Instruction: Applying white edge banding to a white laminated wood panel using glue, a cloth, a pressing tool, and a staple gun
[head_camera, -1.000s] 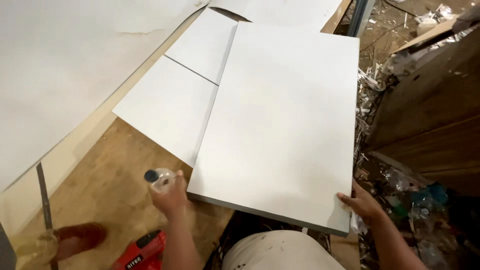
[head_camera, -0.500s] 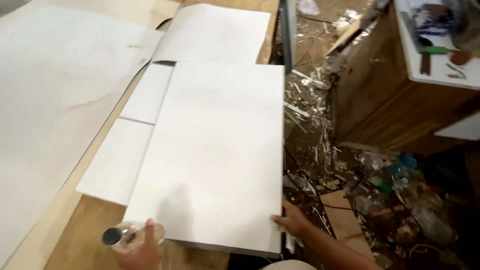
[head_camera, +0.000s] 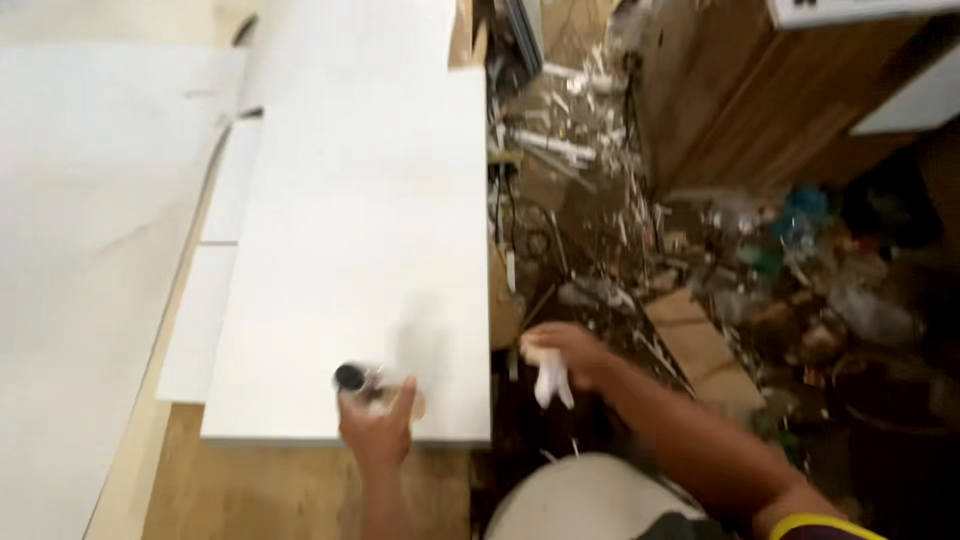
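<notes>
Within left hand (head_camera: 378, 432) grip, small bottle (head_camera: 368, 384) over white board (head_camera: 370, 250)

A light-brown wooden workbench (head_camera: 270, 495) is carrying a large white rectangular board (head_camera: 365, 250), which is overlapping smaller white panels (head_camera: 200, 330) at its left edge. A wide pale sheet (head_camera: 85, 250) is lying further left, covering much of the bench.

A small clear bottle (head_camera: 368, 385) with a dark cap, blurred, tilts cap-left over the near edge of a large white board (head_camera: 370, 230) lying flat on the wooden bench, while a crumpled white cloth (head_camera: 550, 375) hangs just off the board's right edge
</notes>
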